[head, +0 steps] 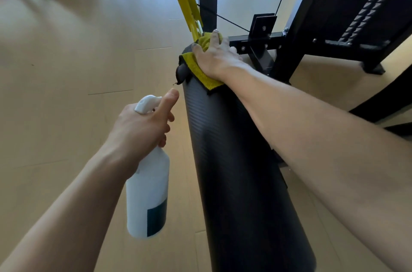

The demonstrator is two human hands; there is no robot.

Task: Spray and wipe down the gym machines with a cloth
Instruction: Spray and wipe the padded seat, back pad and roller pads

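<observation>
Black roller pad (pixel 240 160) under right hand (pixel 214 57) – fingers pressing yellow cloth (pixel 200 69) flat; left hand (pixel 142 122) grips spray bottle (pixel 147 193) – wipe with firm, overlapping strokes.

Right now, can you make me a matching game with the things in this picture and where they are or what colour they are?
Things:
1. bottle
2. cloth
3. pad
4. floor

Clues:
A. black and long
B. under the right hand
C. light brown
D. held in the left hand

Pairs: 1-D, 2-B, 3-A, 4-C
</observation>
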